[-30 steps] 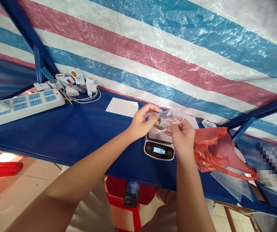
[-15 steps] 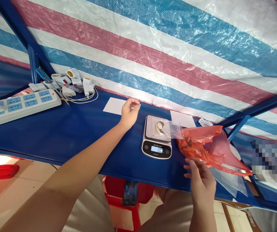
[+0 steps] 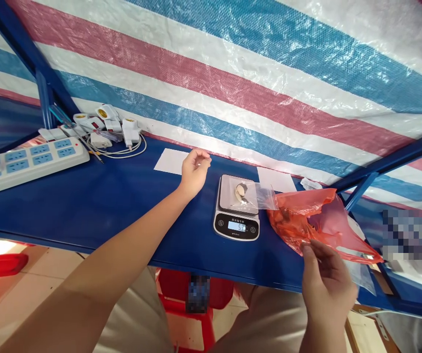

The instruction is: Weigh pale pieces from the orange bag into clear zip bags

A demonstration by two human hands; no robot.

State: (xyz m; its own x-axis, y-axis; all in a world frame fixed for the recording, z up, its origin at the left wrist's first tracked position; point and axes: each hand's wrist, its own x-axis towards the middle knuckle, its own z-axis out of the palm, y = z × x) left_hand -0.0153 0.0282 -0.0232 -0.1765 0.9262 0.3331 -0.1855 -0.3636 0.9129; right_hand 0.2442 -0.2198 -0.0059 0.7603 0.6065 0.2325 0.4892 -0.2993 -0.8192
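Observation:
A digital kitchen scale [image 3: 237, 228] stands on the blue table in front of me, its lit display reading what looks like 5.3. On its pan lies a small clear plastic bag [image 3: 265, 197] holding a few pale, dark-edged pieces [image 3: 240, 193]; the bag's end hangs off to the right. My left hand [image 3: 195, 169] hovers left of the scale, fingers curled to the thumb; whether anything is between them I cannot make out. At the front edge of a crumpled red plastic bag [image 3: 302, 201], my right hand [image 3: 326, 274] has thumb and forefinger close together on the film.
White paper sheets [image 3: 168, 161] lie behind the scale. To the left are a long power strip [image 3: 41, 159], a screwdriver [image 3: 63, 117] and white lamp sockets with a cable [image 3: 110, 120]. A striped tarp [image 3: 211, 73] backs the table. Clear bags [image 3: 361, 277] stick out beneath the red one.
The scale display has gone from 0.0 to about 5.3. My right hand has moved right, onto the red bag's edge, its fingers drawing together. My left hand has stayed about where it was.

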